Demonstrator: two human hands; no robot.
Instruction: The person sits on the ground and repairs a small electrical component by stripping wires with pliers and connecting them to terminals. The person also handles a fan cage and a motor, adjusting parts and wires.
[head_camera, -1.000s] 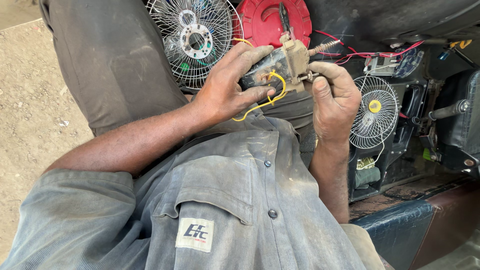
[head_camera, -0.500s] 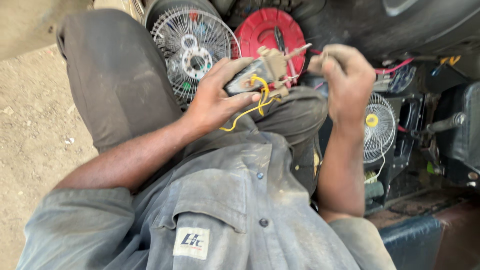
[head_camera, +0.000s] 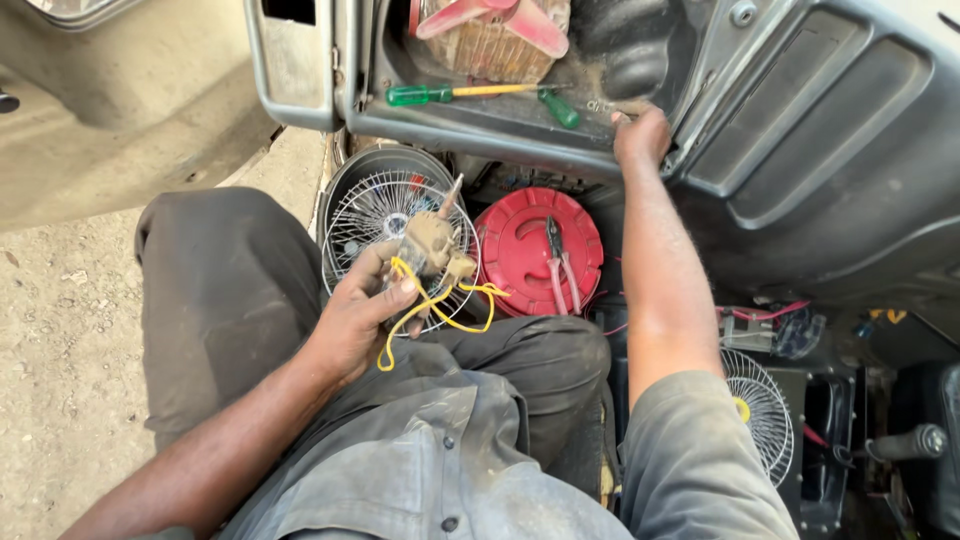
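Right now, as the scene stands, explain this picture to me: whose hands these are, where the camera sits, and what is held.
The camera sits on the person's head and looks down at their own lap and arms; there is no machine, only two bare hands. The left hand holds a small dusty motor-like part with yellow wires above the lap. The right hand reaches up to the edge of a grey door pocket; whether it grips anything cannot be told. In that pocket lie a green-handled screwdriver with a yellow shaft and a pink-bladed fan piece. Below, a round white wire fan guard sits beside a round red plastic lid, and pliers with pink handles rest on the lid. Another small wire-guarded fan lies lower right.
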